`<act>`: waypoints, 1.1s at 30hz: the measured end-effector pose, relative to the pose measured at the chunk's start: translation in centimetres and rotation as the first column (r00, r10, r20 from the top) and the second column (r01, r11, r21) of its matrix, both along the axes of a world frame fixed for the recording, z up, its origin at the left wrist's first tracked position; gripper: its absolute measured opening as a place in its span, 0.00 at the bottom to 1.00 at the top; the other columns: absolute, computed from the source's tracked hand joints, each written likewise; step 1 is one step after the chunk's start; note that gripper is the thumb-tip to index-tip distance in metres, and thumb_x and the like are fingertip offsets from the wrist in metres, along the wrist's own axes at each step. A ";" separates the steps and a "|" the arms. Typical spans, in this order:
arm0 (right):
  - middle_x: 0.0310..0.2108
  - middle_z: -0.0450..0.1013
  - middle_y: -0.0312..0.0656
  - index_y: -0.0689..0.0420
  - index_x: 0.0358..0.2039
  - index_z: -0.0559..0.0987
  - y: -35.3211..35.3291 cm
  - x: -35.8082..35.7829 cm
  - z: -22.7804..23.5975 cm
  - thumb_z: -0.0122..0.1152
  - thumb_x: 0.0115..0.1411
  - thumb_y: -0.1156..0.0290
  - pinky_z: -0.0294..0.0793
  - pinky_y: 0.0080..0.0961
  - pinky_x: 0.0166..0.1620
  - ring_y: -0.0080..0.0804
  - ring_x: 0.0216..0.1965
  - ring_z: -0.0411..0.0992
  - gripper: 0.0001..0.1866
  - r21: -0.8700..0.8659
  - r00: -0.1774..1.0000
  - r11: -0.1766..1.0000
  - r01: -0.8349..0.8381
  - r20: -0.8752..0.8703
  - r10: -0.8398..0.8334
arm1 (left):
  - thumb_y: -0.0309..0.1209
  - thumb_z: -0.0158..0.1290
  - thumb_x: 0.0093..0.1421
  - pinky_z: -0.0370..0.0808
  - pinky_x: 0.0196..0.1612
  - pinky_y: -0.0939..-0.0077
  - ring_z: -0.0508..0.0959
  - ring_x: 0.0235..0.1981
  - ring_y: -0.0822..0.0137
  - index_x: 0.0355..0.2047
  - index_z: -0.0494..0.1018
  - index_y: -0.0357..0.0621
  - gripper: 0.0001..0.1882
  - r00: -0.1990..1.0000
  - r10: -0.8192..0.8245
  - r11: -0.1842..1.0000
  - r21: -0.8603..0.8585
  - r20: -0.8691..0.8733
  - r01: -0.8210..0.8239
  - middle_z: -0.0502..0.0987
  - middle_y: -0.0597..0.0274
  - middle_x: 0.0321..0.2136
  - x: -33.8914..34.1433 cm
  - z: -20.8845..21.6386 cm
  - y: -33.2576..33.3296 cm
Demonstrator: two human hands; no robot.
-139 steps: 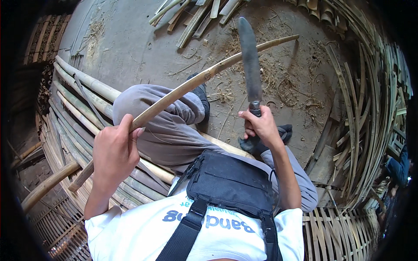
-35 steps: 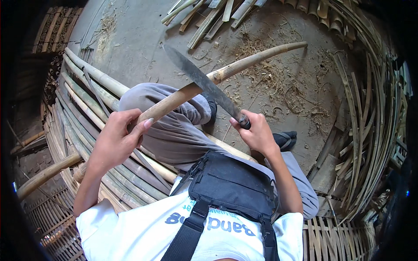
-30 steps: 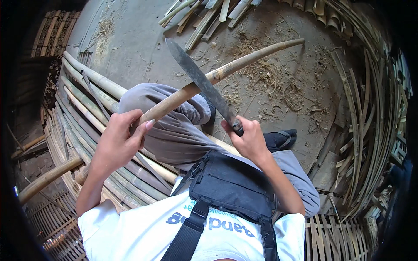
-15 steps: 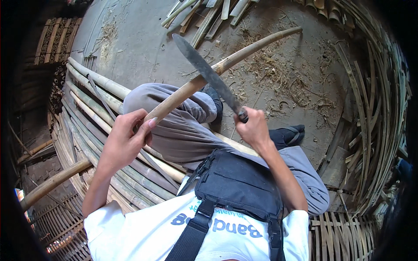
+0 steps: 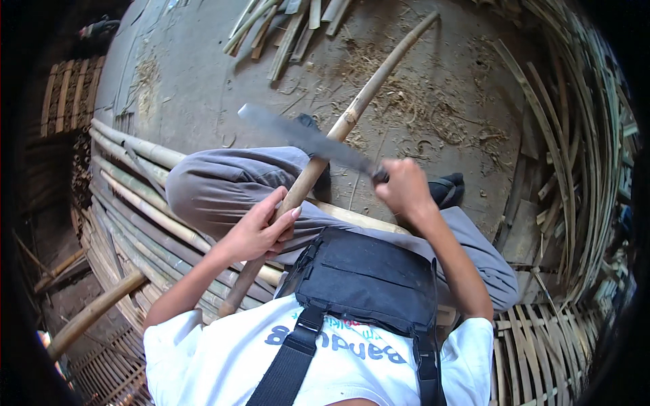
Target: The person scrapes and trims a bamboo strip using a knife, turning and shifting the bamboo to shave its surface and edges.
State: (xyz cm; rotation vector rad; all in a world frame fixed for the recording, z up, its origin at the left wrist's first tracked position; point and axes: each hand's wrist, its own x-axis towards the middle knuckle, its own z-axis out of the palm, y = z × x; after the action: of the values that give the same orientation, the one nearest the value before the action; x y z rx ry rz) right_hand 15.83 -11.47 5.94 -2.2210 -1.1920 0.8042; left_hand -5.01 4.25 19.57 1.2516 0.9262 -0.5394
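Note:
My left hand (image 5: 261, 230) grips a long bamboo pole (image 5: 369, 95) that runs from beside my hip, over my grey-trousered knee, out across the floor to the upper right. My right hand (image 5: 405, 191) holds the handle of a long machete (image 5: 305, 139). Its blade lies across the pole just above my left hand, pointing to the upper left. A black chest bag (image 5: 365, 281) hangs in front of my white shirt.
Several bamboo poles (image 5: 135, 196) lie stacked at my left. Split bamboo pieces (image 5: 284, 27) lie at the far edge of the grey floor (image 5: 203, 74), with shavings (image 5: 420, 115) scattered about. Thin bamboo strips (image 5: 575, 169) curve along the right side. A woven bamboo mat (image 5: 542, 352) lies at the lower right.
The machete came down from upright to lie across the pole and has swung lower to the left. The pole's far end has tilted more upward. My left hand stays on the pole.

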 end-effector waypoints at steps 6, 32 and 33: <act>0.24 0.75 0.59 0.62 0.27 0.80 -0.3 0.7 0.1 0.58 0.44 0.67 0.77 0.48 0.38 0.57 0.29 0.76 0.12 -0.128 0.996 0.988 0.090 0.008 -0.090 | 0.35 0.42 0.70 0.49 0.13 0.87 0.53 0.13 0.83 0.46 0.58 0.52 0.08 0.975 0.199 0.935 -0.316 0.100 -0.159 0.54 0.74 0.18 -0.2 -3.7 -1.3; 0.23 0.72 0.64 0.65 0.24 0.79 -2.0 6.4 -3.0 0.54 0.46 0.72 0.74 0.45 0.32 0.59 0.25 0.74 0.10 -0.224 0.961 0.937 0.267 -0.006 -0.275 | 0.32 0.42 0.69 0.53 0.15 0.85 0.56 0.15 0.81 0.46 0.52 0.53 0.10 0.997 0.067 0.961 -0.272 0.039 -0.054 0.56 0.74 0.18 -0.1 -4.8 -0.8; 0.22 0.73 0.63 0.65 0.25 0.79 -1.4 5.8 -2.4 0.54 0.46 0.71 0.75 0.46 0.34 0.58 0.26 0.75 0.11 -0.158 0.972 0.959 0.234 0.014 -0.235 | 0.32 0.42 0.69 0.54 0.15 0.84 0.57 0.15 0.80 0.53 0.51 0.55 0.16 0.996 0.082 0.947 -0.314 0.018 -0.072 0.56 0.74 0.18 -0.7 -4.9 -0.5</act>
State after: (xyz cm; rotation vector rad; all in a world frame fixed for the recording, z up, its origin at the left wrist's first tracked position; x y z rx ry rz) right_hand 21.63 -12.87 3.51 -2.4304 -0.8657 0.8304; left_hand -5.70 3.75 14.67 0.9310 0.8228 -0.5786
